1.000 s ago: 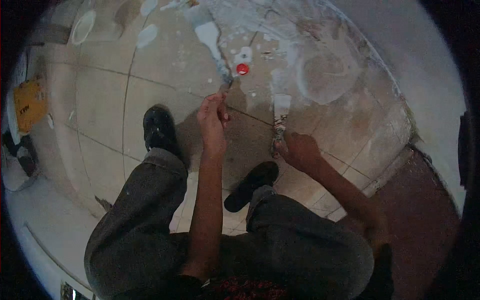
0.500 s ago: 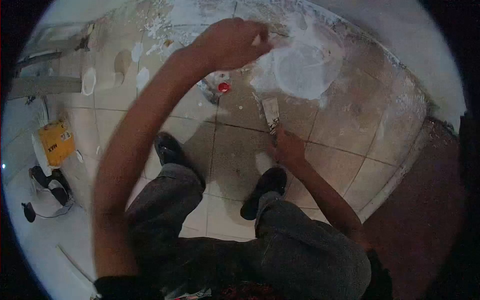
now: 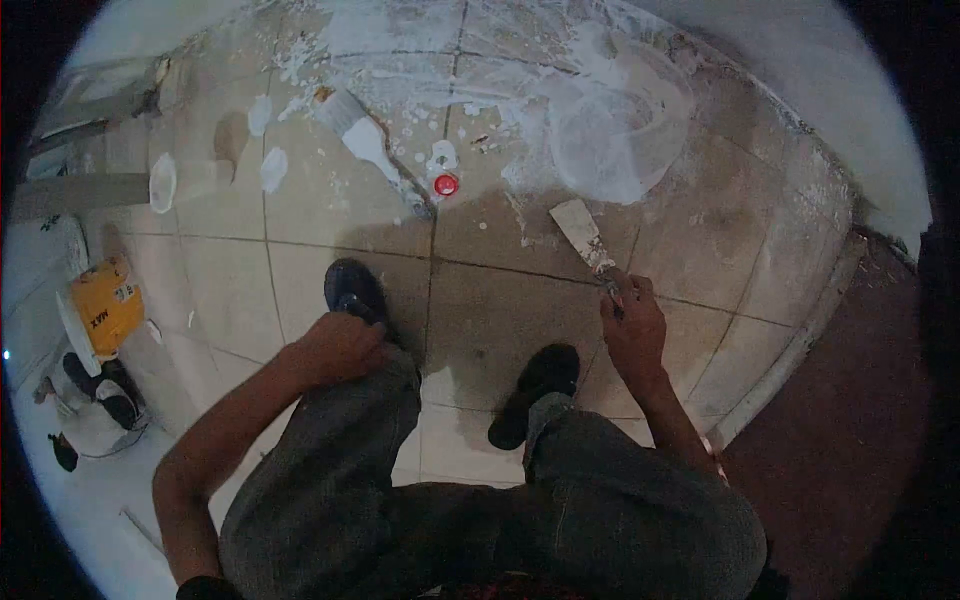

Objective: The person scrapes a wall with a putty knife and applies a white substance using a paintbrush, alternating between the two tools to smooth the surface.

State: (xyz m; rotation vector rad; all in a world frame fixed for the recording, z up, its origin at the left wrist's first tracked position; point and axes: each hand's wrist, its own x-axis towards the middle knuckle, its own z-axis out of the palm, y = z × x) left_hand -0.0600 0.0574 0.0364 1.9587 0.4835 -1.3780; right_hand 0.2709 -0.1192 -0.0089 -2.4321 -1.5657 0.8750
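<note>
Down from above the white smear half a second ago, the left hand (image 3: 340,345) now lies on the left knee (image 3: 365,430), fingers loosely spread over the grey cloth and gripping no tool. The right hand (image 3: 635,328) has shifted a little to the right. It is closed round the handle of the putty knife (image 3: 583,233), whose pale blade points up and left, low over the tiled floor (image 3: 300,270).

Beige square tiles with dark grout lines cover the floor, and white plaster is spattered over the far ones. A thick round plaster patch (image 3: 610,125) spreads just beyond the blade. A broad scraper (image 3: 365,140) lies flat on the tiles, its handle ending near a red cap (image 3: 446,184). Two dark shoes (image 3: 355,288) stand either side of a grout line. A yellow bucket (image 3: 105,300) sits at the far left. A pale wall (image 3: 830,110) curves along the right, with reddish-brown ground (image 3: 850,430) beyond the tile edge.
</note>
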